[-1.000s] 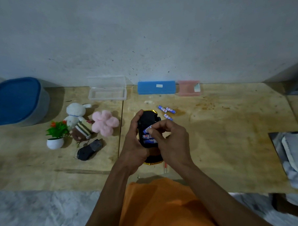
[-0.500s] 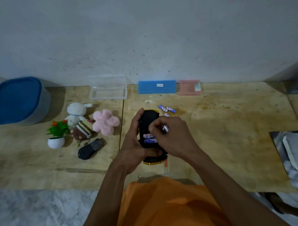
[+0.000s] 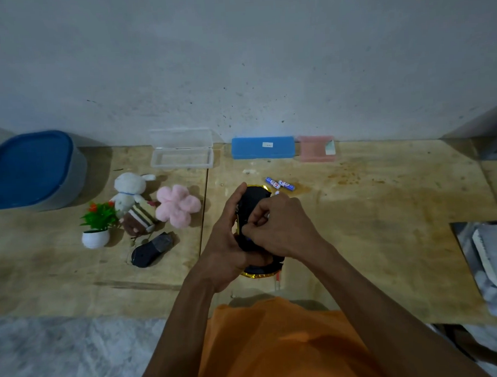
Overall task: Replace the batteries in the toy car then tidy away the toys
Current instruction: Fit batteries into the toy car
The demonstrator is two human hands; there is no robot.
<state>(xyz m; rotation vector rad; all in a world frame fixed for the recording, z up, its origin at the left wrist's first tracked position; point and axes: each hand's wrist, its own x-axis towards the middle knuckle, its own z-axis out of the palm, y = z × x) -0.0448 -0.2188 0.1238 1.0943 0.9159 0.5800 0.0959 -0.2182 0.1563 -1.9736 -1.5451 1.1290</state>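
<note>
We have the toy car (image 3: 252, 201) belly-up in our left hand (image 3: 230, 246), fingers wrapped along its left flank and the thumb lying up the side. Our right hand (image 3: 280, 229) is curled over the middle of the underside, fingertips bunched down at the battery bay. Whether they pinch a cell or only press one, we cannot tell, since the knuckles hide the bay.

What could go wrong from here: a cell being worked out or in may spring free and roll across the wooden table (image 3: 385, 211), because the car is held above the table, not resting flat on it. Pressing too hard at an angle could also bend a contact or tip the car out of the left hand's hold.

Counting outward from the grip — just beyond it lie the loose batteries (image 3: 280, 184), two clear and a third peeking past our knuckles. Left of it we count three plush toys (image 3: 178, 205), one potted plant (image 3: 96, 226) and one dark cover piece (image 3: 151, 249). Farther back stand three cases — clear (image 3: 182, 155), blue (image 3: 262, 147), pink (image 3: 315, 151) — and far left one lidded blue tub (image 3: 30, 169).
</note>
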